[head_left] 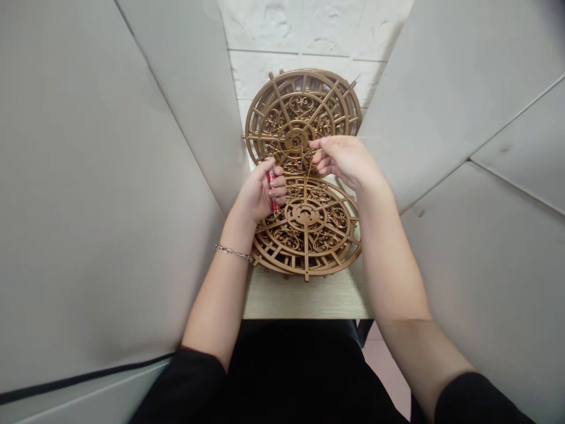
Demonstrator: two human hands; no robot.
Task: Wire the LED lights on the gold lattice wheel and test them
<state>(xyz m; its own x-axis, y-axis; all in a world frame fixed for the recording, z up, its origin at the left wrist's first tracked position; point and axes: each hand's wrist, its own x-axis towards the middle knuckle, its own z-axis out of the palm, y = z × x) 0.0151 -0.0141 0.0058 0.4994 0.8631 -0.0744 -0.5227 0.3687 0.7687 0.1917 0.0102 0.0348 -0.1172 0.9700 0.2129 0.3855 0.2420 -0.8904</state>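
My left hand [260, 191] is closed around a red tool handle [272, 191]. The tool's working end is hidden, so I cannot tell its kind. Opposite it, my right hand [342, 158] pinches a thin gold wire [308, 169] between thumb and fingertips. The wire passes between the two hands above the metalwork. Below them lies a stack of round, bronze-coloured openwork discs [306, 259] with spokes and scrolls. A second stack of similar discs [273, 88] leans behind, partly covered by my right fingers.
The stacks stand on a pale wooden table [304, 300]. White textured tiles [265, 29] form the back wall. Smooth grey panels rise close on the left [97, 176] and right [489, 235], making a narrow space.
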